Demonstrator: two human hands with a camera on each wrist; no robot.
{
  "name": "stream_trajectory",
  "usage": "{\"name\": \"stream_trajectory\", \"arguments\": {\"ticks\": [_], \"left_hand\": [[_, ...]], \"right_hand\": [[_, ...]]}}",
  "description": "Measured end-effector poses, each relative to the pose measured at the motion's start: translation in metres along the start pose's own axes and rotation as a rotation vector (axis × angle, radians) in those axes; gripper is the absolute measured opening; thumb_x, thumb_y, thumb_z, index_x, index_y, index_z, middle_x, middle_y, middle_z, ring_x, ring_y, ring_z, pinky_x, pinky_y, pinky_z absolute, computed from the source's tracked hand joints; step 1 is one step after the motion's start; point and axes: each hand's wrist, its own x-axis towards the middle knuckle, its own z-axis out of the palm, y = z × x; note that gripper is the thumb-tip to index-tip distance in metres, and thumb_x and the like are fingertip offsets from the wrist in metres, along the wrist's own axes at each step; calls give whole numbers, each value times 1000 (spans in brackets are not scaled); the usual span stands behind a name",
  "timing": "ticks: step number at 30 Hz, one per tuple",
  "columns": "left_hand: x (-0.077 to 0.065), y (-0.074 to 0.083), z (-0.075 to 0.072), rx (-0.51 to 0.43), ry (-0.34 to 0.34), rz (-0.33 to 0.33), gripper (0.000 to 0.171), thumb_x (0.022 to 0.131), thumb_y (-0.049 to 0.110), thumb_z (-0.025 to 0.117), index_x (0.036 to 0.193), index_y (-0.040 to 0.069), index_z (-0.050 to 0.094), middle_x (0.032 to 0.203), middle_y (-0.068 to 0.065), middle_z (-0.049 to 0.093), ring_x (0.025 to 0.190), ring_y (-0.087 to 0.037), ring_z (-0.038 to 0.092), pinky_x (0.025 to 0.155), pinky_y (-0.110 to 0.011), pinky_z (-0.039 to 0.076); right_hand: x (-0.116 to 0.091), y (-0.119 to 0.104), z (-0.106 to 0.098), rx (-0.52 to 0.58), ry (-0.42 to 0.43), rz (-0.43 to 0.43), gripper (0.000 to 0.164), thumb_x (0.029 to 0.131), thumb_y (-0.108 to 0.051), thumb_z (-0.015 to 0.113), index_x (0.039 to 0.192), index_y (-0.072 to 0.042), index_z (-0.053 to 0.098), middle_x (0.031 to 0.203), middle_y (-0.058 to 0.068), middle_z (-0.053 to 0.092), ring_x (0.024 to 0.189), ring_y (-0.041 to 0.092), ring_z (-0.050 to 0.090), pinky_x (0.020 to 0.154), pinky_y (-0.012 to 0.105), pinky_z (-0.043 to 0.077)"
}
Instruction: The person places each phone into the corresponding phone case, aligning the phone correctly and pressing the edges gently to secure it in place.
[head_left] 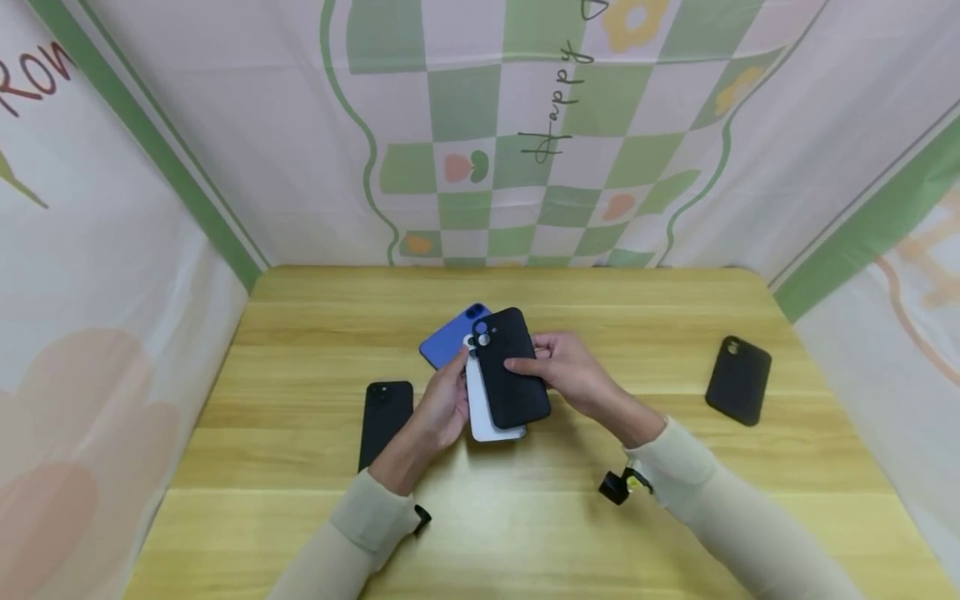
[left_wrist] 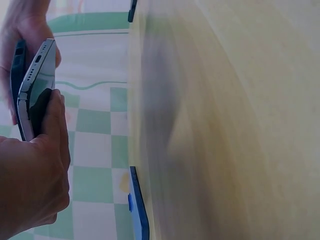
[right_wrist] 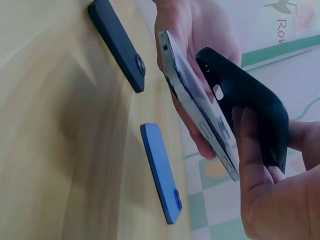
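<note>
In the head view my left hand (head_left: 447,404) grips a white phone (head_left: 482,408) by its side, its back facing up. My right hand (head_left: 572,373) pinches a black phone case (head_left: 517,375), thumb on the outside and fingers inside. From above, the case overlaps most of the phone. The right wrist view shows a narrow gap between the phone (right_wrist: 197,107) and the hollow inside of the case (right_wrist: 250,95); a camera cutout is visible in the case. Seen from the left wrist, the phone's charging-port edge (left_wrist: 37,65) points up and the case (left_wrist: 18,75) stands behind it.
A blue phone (head_left: 448,337) lies on the wooden table (head_left: 300,333) just beyond my hands. Left of my left hand lies a black phone (head_left: 386,417). Another black phone case (head_left: 738,381) rests far right. A patterned cloth (head_left: 465,100) hangs behind the table.
</note>
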Motion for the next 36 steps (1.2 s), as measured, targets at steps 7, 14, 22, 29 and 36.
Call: {"name": "stream_trajectory", "arguments": {"ticks": [7,14,22,29,36], "left_hand": [[-2,0,1,9,2,-11,53,118,38,29,161,8,39,157,-22,50,141,-32,56,114,-49,49],[-1,1,3,-17,14,-18,51,118,35,34,156,3,44,144,-15,62,126,-20,66,107,-45,56],[-2,1,3,-13,-52,-29,53,118,33,37,158,-2,38,156,-20,52,142,-29,54,112,-44,52],[-2,0,1,19,-51,-29,52,118,30,37,156,-6,37,154,-23,53,141,-31,55,112,-45,52],[-3,1,2,18,-56,-25,52,118,26,37,160,-4,33,158,-22,49,147,-34,48,116,-45,48]], "right_hand": [[0,4,12,16,1,20,38,97,-3,73,128,16,63,99,18,80,88,20,79,78,34,66],[0,5,19,2,6,37,38,98,-4,73,128,15,63,101,21,79,90,22,79,78,33,66],[0,8,24,-22,2,29,38,99,-5,72,129,16,62,101,23,79,93,24,79,78,34,66],[-2,9,25,-42,5,40,39,100,-5,71,130,17,60,102,24,78,93,27,79,78,35,66],[-5,7,22,-93,32,49,26,99,-6,73,116,12,66,95,19,80,88,24,79,76,35,66]]}}
